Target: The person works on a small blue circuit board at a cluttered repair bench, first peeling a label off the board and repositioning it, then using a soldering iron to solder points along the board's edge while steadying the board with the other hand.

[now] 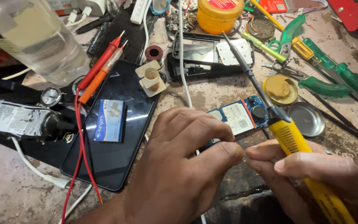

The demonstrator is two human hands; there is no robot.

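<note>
Here the left hand (187,161) curls knuckles-up, fingers pinched on the blue circuit board (239,117) lying on the bench, the right hand (311,174) clamps a yellow soldering iron (295,145) beside it, and beyond sit a tin of brownish paste (280,89) and its bare lid (307,119).

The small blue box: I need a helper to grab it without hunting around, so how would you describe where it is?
Find the big black smartphone lying face up on the bench, left of the left hand. The small blue box lies flat on its glass, near the upper half. It is the only blue-and-white carton there; the red and orange probes beside it are thin and pen-shaped.
</note>
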